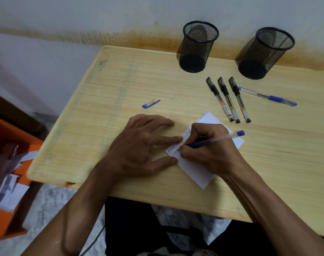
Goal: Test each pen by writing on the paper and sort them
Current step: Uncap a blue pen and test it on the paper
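My right hand (209, 150) grips an uncapped blue pen (222, 138) with its tip down on a small white paper (196, 172) that carries some handwriting. My left hand (137, 150) lies flat, fingers spread, pinning the paper's left edge. The pen's blue cap (151, 103) lies loose on the wooden table (111, 89). Three black pens (228, 99) lie side by side beyond the paper. A capped blue pen (267, 96) lies to their right. Two black mesh pen cups stand at the back, one left (198, 47), one right (266, 52).
The table's back edge meets a stained wall. An orange box (7, 182) with papers stands on the floor to the left of the table. The table's near edge runs just above my lap.
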The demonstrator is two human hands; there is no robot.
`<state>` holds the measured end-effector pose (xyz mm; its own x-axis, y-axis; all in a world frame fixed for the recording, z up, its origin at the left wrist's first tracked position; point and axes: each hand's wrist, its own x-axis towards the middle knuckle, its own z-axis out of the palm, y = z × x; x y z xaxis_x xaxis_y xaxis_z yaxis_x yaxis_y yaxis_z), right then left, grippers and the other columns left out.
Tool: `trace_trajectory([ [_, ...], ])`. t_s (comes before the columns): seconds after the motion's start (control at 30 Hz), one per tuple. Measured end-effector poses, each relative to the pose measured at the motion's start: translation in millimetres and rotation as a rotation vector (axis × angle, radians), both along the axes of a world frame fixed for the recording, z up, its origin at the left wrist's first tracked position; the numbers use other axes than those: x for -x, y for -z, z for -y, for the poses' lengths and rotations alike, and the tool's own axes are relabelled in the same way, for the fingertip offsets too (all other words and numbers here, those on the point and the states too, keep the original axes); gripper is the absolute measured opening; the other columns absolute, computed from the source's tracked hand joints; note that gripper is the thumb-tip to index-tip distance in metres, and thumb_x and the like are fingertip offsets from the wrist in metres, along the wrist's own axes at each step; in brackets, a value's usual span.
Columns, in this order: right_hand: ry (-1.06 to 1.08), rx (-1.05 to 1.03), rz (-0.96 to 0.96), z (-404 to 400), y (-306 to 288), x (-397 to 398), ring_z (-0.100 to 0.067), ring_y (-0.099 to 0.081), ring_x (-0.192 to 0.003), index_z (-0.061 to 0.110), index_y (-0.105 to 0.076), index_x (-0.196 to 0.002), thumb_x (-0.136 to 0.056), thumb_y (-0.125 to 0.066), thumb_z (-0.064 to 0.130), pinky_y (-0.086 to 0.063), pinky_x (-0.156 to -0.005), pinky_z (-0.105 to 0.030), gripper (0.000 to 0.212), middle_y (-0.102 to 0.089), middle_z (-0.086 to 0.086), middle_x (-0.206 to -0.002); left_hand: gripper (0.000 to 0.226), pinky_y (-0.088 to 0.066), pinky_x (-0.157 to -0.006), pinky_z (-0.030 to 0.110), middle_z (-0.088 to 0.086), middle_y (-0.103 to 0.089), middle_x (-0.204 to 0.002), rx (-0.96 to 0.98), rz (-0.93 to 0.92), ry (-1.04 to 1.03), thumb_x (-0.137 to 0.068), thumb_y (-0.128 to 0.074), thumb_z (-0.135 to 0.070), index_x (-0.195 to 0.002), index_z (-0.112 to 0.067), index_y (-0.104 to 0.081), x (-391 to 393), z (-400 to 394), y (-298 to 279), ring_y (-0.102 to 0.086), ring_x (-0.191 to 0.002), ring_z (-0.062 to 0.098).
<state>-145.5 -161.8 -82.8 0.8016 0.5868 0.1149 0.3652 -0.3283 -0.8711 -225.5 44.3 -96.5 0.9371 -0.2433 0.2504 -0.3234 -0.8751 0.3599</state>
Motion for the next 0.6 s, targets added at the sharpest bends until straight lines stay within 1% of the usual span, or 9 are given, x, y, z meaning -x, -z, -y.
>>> trace_trajectory([
  [0.1, 0.003, 0.027, 0.011, 0.7, -1.0, 0.1, -0.024, -0.064, -0.062, 0.011, -0.065, -0.063, -0.063, -0.074, 0.027, -0.053, -0.053, -0.048, 0.018, -0.068, -0.003, -0.064, 0.050, -0.034, -0.109, 0.051, -0.005, -0.054, -0.146, 0.007, -0.002, 0.001, -0.085, -0.063, -0.064, -0.129, -0.041, -0.066, -0.1, 0.5, -0.2, -0.046, -0.138, 0.018],
  [0.3, 0.024, 0.014, 0.012, 1.0, -2.0, 0.2, -0.029, -0.063, -0.063, 0.009, -0.062, -0.062, -0.063, -0.073, 0.021, -0.051, -0.053, -0.051, 0.017, -0.066, -0.009, -0.065, 0.050, -0.034, -0.110, 0.051, -0.005, -0.054, -0.146, -0.001, 0.000, 0.005, -0.085, -0.061, -0.065, -0.128, -0.040, -0.067, 0.2, 0.3, -0.3, -0.045, -0.138, 0.018],
  [0.4, 0.033, 0.007, 0.011, 1.0, -1.3, 0.7, -0.031, -0.063, -0.064, 0.010, -0.062, -0.061, -0.062, -0.072, 0.027, -0.051, -0.053, -0.053, 0.020, -0.066, -0.009, -0.064, 0.050, -0.034, -0.110, 0.050, -0.006, -0.054, -0.146, -0.001, -0.001, 0.003, -0.085, -0.060, -0.066, -0.128, -0.040, -0.067, 0.0, 0.4, 0.1, -0.046, -0.138, 0.018],
  [0.5, 0.036, 0.004, 0.014, 1.0, -1.4, 1.2, -0.031, -0.063, -0.063, 0.009, -0.061, -0.061, -0.060, -0.069, 0.033, -0.051, -0.053, -0.052, 0.025, -0.066, -0.008, -0.063, 0.051, -0.034, -0.110, 0.050, -0.006, -0.053, -0.147, -0.004, -0.003, 0.005, -0.085, -0.060, -0.066, -0.129, -0.041, -0.066, -0.1, 0.0, 0.1, -0.046, -0.138, 0.018],
  [0.6, 0.042, 0.009, 0.021, 1.1, -2.2, 1.6, -0.032, -0.060, -0.062, 0.008, -0.059, -0.061, -0.061, -0.070, 0.030, -0.050, -0.052, -0.051, 0.025, -0.064, -0.010, -0.062, 0.051, -0.033, -0.110, 0.050, -0.006, -0.053, -0.147, -0.006, -0.010, 0.000, -0.085, -0.059, -0.066, -0.130, -0.041, -0.066, 0.1, -0.2, 0.1, -0.045, -0.138, 0.018],
])
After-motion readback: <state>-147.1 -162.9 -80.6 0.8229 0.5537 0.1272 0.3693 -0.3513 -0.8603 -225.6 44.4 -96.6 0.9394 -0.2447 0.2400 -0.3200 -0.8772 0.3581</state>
